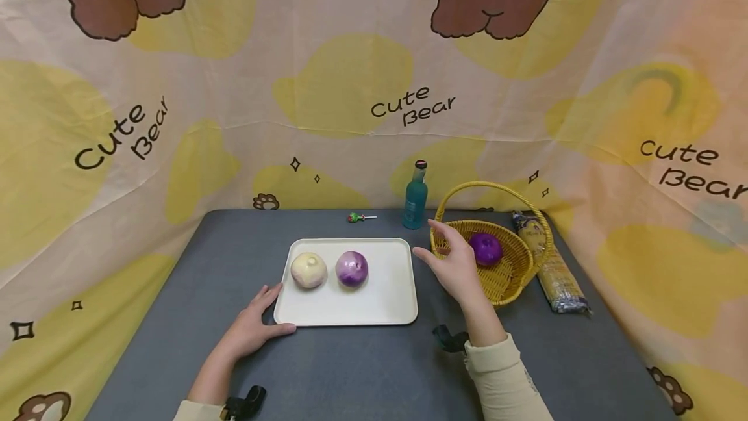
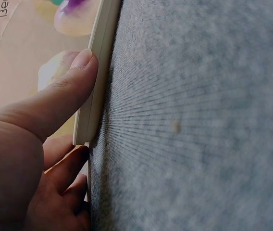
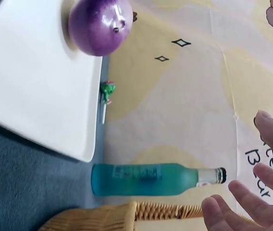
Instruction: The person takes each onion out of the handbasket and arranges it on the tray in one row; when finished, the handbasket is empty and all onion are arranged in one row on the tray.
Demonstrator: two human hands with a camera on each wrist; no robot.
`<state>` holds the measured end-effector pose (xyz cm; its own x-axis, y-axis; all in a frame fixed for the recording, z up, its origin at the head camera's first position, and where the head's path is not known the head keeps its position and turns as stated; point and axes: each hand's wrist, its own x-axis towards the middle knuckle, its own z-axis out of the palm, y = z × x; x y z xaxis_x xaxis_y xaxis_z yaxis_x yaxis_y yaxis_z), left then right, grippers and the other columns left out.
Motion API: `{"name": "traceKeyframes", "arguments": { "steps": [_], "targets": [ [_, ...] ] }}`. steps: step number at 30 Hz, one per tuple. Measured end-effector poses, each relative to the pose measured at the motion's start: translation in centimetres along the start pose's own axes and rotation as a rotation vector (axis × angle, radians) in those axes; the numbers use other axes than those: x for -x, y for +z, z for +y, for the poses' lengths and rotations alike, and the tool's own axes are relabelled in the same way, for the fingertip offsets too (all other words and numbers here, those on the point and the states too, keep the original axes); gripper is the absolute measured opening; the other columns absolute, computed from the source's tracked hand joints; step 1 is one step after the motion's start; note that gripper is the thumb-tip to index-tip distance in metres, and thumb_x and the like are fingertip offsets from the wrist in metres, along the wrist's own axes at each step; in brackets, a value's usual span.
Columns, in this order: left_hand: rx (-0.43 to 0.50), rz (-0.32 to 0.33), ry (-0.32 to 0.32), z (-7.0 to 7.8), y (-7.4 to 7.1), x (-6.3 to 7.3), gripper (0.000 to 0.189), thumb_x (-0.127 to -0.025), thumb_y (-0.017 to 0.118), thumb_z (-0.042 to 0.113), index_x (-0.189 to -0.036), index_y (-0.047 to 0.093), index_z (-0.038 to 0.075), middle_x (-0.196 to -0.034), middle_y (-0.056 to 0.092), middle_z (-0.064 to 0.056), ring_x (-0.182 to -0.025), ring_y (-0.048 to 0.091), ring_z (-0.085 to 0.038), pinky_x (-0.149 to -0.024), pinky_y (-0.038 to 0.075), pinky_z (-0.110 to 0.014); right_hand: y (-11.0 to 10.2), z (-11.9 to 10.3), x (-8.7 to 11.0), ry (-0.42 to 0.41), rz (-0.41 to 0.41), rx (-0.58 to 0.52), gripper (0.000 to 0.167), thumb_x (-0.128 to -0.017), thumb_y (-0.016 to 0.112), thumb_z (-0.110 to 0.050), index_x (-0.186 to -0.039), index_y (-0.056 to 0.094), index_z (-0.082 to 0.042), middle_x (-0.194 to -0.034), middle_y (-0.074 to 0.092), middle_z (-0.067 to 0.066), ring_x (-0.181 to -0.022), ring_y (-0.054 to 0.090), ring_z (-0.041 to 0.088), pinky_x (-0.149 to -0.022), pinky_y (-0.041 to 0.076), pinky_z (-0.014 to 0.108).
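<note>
While the left grip (image 1: pixel 251 327) rests with extended fingers against the near left corner of the white tray (image 1: pixel 386 291), the right grip (image 1: pixel 456 270) hangs, fingers spread, near the left side of the yellow wicker basket (image 1: pixel 497 282). The tray carries a cream onion (image 1: pixel 308 270) at left and a purple-and-white onion (image 1: pixel 352 269) right of it; the basket holds a deep-purple vegetable (image 1: pixel 486 249). Farther back stands a teal bottle (image 1: pixel 415 205).

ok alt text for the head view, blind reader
A person's left hand touches the near-left corner of a white tray holding a cream vegetable and a purple-white vegetable. The right hand hovers near a yellow basket holding a purple vegetable; a blue bottle and lollipop are at the back.
</note>
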<state>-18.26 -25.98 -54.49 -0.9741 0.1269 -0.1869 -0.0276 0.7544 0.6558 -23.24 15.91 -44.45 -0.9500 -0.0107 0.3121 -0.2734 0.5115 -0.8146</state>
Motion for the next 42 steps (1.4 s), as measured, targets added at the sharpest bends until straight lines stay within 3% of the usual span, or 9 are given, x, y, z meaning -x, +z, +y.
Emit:
{"name": "traceKeyframes", "arguments": {
  "steps": [7, 23, 33, 37, 42],
  "targets": [
    [-0.002, 0.002, -0.004, 0.1, 0.0, -0.1, 0.108, -0.078, 0.081, 0.056, -0.161, 0.027, 0.014, -0.165, 0.017, -0.027, -0.151, 0.015, -0.052, -0.11, 0.025, -0.074, -1.3, 1.6, -0.1, 0.039, 0.033, 0.009, 0.064, -0.087, 0.082, -0.026, -0.143, 0.056, -0.009, -0.144, 0.057, 0.015, -0.132, 0.053, 0.036, -0.1, 0.051, 0.055],
    [0.004, 0.004, -0.004, 0.0, 0.2, -0.1, 0.108, -0.078, 0.082, 0.056, -0.161, 0.027, 0.014, -0.165, 0.016, -0.028, -0.15, 0.016, -0.053, -0.11, 0.026, -0.073, -4.4, 4.8, -0.5, 0.207, 0.024, 0.114, 0.068, -0.091, 0.077, -0.033, -0.149, 0.048, -0.012, -0.149, 0.049, 0.019, -0.133, 0.05, 0.042, -0.106, 0.046, 0.056],
    [0.007, 0.003, 0.0, -0.1, 0.2, -0.1, 0.109, -0.077, 0.082, 0.056, -0.161, 0.027, 0.014, -0.165, 0.017, -0.028, -0.151, 0.015, -0.051, -0.111, 0.025, -0.073, -5.8, 7.3, -1.5, 0.273, 0.092, 0.233, 0.071, -0.089, 0.079, -0.031, -0.15, 0.047, -0.012, -0.159, 0.033, 0.023, -0.144, 0.03, 0.05, -0.11, 0.035, 0.067],
    [0.01, 0.003, -0.002, -0.1, 0.1, 0.0, 0.109, -0.077, 0.082, 0.056, -0.161, 0.027, 0.014, -0.165, 0.017, -0.028, -0.151, 0.015, -0.052, -0.111, 0.025, -0.073, -6.2, 7.9, -1.8, 0.327, 0.061, 0.237, 0.077, -0.088, 0.079, -0.027, -0.153, 0.042, -0.011, -0.163, 0.024, 0.023, -0.146, 0.02, 0.053, -0.109, 0.034, 0.07],
    [0.011, 0.0, -0.001, -0.1, 0.0, 0.1, 0.108, -0.078, 0.082, 0.056, -0.161, 0.028, 0.014, -0.165, 0.017, -0.028, -0.15, 0.015, -0.053, -0.11, 0.026, -0.074, -6.4, 8.9, -2.0, 0.364, 0.011, 0.249, 0.08, -0.088, 0.079, -0.025, -0.154, 0.038, -0.007, -0.164, 0.018, 0.025, -0.146, 0.02, 0.055, -0.109, 0.032, 0.071]
  ]
}}
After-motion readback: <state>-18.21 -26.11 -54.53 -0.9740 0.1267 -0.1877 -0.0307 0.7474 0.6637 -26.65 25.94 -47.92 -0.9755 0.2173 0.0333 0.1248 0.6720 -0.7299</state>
